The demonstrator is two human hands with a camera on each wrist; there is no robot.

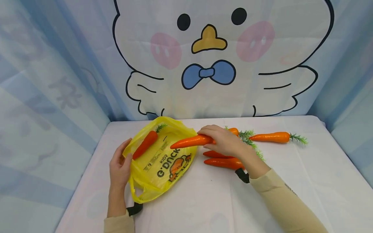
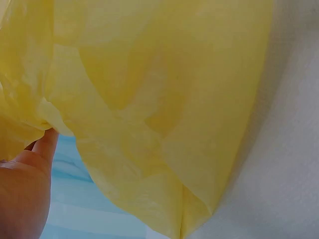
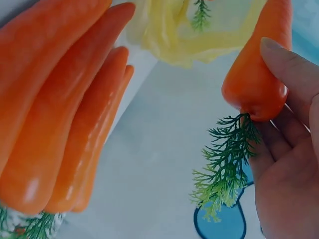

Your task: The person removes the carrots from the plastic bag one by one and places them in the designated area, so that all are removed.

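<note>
A yellow plastic bag (image 1: 182, 127) with a printed duck logo is held tilted on the left part of the table, its mouth facing up. My left hand (image 1: 120, 166) grips its left rim, thumb at the mouth side. In the left wrist view the bag wall (image 2: 149, 124) covers most of the scene. Against the bag's yellow inner side lies one carrot (image 1: 145, 144) with green leaves. My right hand (image 1: 222, 140) holds another carrot (image 1: 189, 141) by its thick end, the tip over the bag's right side. Its green leaves (image 3: 229, 154) hang free in the right wrist view.
Several more carrots lie on the white table (image 1: 204, 207) by the right hand, including two red-orange ones below it, the lower a carrot (image 1: 222, 162) pointing left. Farther right lies an orange carrot (image 1: 272, 137). A curtain with a cartoon bird (image 1: 208, 97) hangs behind.
</note>
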